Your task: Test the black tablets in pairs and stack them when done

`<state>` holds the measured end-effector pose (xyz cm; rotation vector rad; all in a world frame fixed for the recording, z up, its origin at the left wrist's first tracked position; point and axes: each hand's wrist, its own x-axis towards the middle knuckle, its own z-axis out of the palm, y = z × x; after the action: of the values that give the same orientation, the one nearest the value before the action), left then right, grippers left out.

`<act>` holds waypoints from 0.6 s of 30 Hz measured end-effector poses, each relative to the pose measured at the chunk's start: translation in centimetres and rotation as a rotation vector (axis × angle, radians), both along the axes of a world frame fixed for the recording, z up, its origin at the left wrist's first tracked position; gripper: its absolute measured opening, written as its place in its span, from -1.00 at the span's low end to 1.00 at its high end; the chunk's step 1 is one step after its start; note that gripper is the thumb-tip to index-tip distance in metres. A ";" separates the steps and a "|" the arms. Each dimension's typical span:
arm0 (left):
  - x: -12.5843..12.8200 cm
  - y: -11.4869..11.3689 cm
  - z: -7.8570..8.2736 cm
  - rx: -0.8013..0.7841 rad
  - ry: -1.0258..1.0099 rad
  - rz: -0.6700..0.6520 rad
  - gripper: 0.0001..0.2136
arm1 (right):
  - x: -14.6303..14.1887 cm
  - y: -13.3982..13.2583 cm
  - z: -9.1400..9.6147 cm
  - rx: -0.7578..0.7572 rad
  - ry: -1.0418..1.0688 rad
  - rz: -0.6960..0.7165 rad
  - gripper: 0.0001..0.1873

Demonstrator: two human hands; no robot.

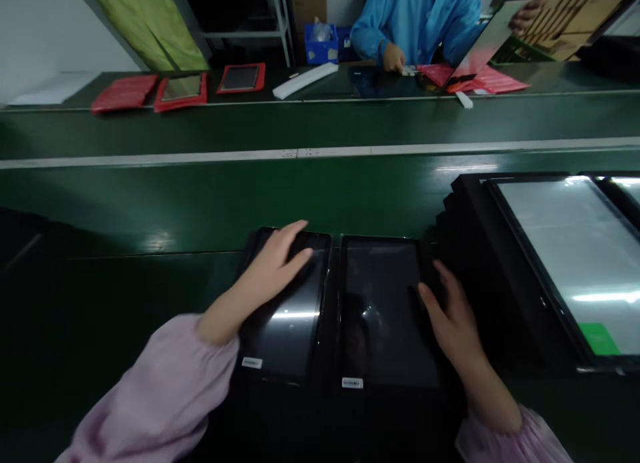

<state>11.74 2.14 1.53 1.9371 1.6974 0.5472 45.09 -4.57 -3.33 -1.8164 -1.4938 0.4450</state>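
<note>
Head view: the left hand (270, 269) lies open, fingers spread, on one black tablet (285, 336) near the belt's (150, 196) near edge; the right hand (450, 323) rests ungripping at the next tablet (385, 309). Edge to edge, sliding tablets could scratch.

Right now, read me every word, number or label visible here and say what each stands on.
A white sticker on the left black tablet: too small to read.
A white sticker on the right black tablet: too small to read.
A green patch on the large screen panel: no readable text.
</note>
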 end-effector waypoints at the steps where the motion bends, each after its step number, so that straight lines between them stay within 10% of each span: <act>1: -1.9 -1.7 -0.2 0.009 -0.095 0.116 -0.42 | 0.2 -1.2 -0.2 -0.020 0.019 -0.012 -0.21; 8: -8.8 -13.7 -5.8 -0.183 -0.694 0.708 -0.20 | 0.2 -3.6 -0.9 -0.076 0.131 -0.059 -0.31; 18: -6.8 -11.5 -4.9 0.006 -0.776 0.632 -0.25 | -1.1 3.2 0.1 0.089 0.085 0.159 -0.43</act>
<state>4.91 -9.39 -3.37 0.9196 1.7000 1.3204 44.00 -1.38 -3.26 -1.5967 -1.5802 0.5183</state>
